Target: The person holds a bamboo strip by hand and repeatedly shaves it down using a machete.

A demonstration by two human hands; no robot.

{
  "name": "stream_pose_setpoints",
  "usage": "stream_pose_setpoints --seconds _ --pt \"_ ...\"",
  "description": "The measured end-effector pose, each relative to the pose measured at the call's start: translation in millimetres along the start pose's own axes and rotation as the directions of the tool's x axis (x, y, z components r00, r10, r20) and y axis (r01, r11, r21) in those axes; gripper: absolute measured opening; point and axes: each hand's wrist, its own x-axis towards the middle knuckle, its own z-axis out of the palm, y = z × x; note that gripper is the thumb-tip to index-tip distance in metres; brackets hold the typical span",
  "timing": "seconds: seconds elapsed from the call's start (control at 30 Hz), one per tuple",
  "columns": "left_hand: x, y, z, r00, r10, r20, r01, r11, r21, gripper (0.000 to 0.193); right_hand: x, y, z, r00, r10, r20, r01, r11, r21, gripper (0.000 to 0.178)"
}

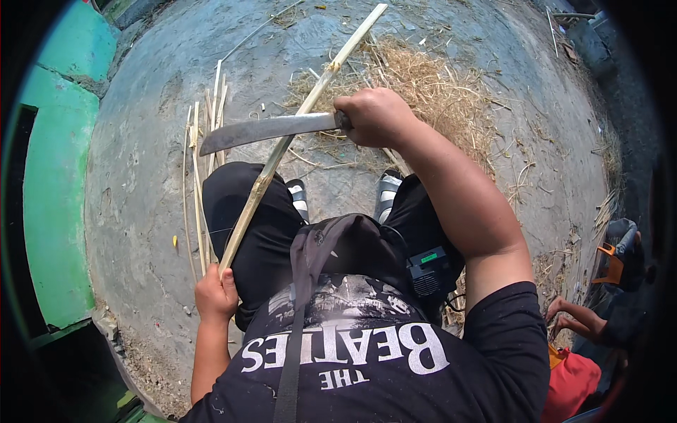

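My left hand [216,295] is closed around the lower end of a long split bamboo strip [255,192], beside my left knee. The strip slants up and away to the right, past my knees. In my right hand [377,118], closed on its handle, is a machete [271,130] with a broad, dull grey blade. The blade lies across the strip near its middle, its tip pointing left; whether it cuts into the strip I cannot tell. Several thinner bamboo strips [197,176] lie on the ground left of my left leg.
A heap of pale shavings [430,92] spreads over the concrete ground [137,211] beyond my feet. A green wall [63,176] stands at the left. A small black device [431,271] rests by my right thigh. At the lower right is another person's hand [564,314] near a red cloth [572,384].
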Motion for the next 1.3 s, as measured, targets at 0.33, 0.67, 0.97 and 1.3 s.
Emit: stream_pose_setpoints --seconds 0.33,0.67,0.97,1.3 --pt "-12 14 -34 0.993 -0.086 0.078 0.088 0.996 -0.025 0.046 2 52 3 0.941 0.322 0.107 -0.34 0.902 0.266 0.021" --pt "-48 8 -17 0.987 -0.139 0.078 0.141 0.99 -0.025 0.048 5 62 4 0.903 0.327 0.278 -0.399 0.879 0.263 0.019" --pt "-44 -9 -12 0.986 -0.112 0.122 0.117 0.992 -0.037 0.048 -7 6 -5 0.981 -0.124 0.148 0.114 0.991 0.075 0.015" --pt "-34 -2 -12 0.989 -0.092 0.114 0.102 0.992 -0.079 0.047 1 53 6 0.961 0.275 -0.018 -0.259 0.924 0.282 0.02"
